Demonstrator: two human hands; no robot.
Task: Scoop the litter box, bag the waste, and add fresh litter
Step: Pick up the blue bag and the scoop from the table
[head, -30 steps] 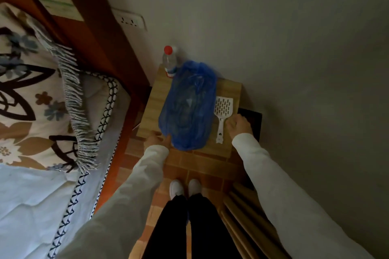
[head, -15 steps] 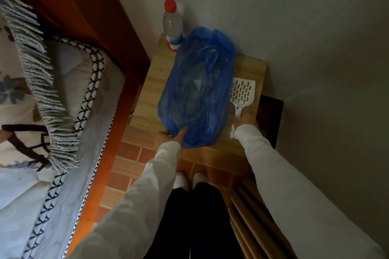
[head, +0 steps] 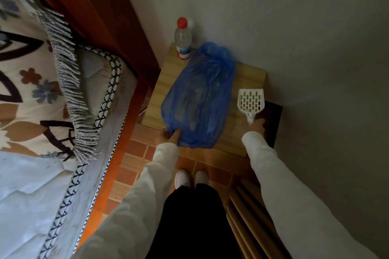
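Note:
A blue plastic bag lies along a low wooden table, covering something I cannot make out. My left hand pinches the bag's near left corner. My right hand grips the handle of a white slotted litter scoop, held up over the table's right edge with its slotted head pointing away from me.
A clear bottle with a red cap stands at the table's far left corner against the wall. A bed with a patterned blanket fills the left. A dark flat box sits right of the table, wooden slats near my feet.
My right hand has closed on the scoop's handle and lifted it off the table toward the right edge. My left hand has taken hold of the bag's near corner.

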